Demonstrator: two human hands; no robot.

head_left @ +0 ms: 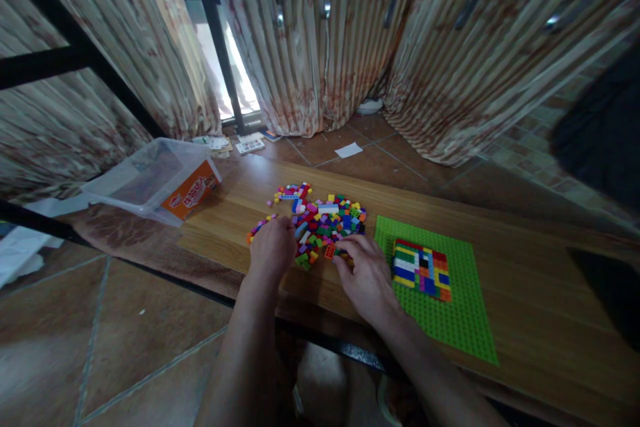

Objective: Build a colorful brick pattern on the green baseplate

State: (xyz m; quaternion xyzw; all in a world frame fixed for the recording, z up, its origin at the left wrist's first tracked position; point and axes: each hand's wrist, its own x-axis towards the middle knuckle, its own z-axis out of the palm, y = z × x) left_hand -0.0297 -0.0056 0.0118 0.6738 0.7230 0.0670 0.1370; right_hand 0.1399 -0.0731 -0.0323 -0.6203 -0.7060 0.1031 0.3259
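Note:
A heap of small coloured bricks [323, 217] lies on the wooden table [525, 293]. My left hand [273, 247] rests at the heap's near left edge with its fingers curled under; what they hold is hidden. My right hand [367, 273] sits at the heap's near right edge, its fingertips pinched at an orange brick [329, 251]. Right of that hand lies a green baseplate [450, 327] bearing a patch of multicoloured bricks [421, 269].
A clear plastic box [150, 180] with an orange label lies tipped on the table's far left end. Papers and a white scrap lie on the tiled floor by the curtains [320, 53]. A dark object [610, 287] sits at the table's right edge.

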